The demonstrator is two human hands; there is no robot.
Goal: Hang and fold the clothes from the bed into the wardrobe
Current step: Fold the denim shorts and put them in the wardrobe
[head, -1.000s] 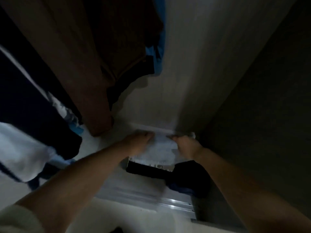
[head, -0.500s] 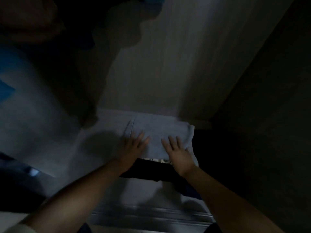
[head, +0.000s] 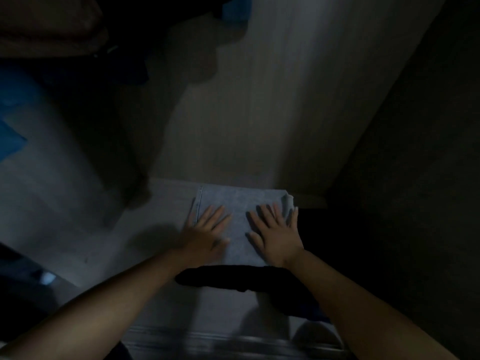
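A folded light grey-blue garment (head: 240, 203) lies on the wardrobe floor (head: 155, 229), on top of a folded black garment (head: 228, 278) whose front edge sticks out below it. My left hand (head: 205, 229) lies flat on the grey garment's left part, fingers straight and spread. My right hand (head: 275, 229) lies flat on its right part, fingers spread too. Both press down on the cloth. The scene is dim.
Hanging clothes (head: 52, 29) fill the upper left, brown and blue among them. The pale back panel (head: 259, 113) rises behind the stack. A dark side wall (head: 402, 178) closes the right. The sliding-door track (head: 207, 341) runs along the bottom.
One second ago both hands gripped the grey garment's far edge; now they lie flat and open on top of it. The view has dipped lower into the wardrobe.
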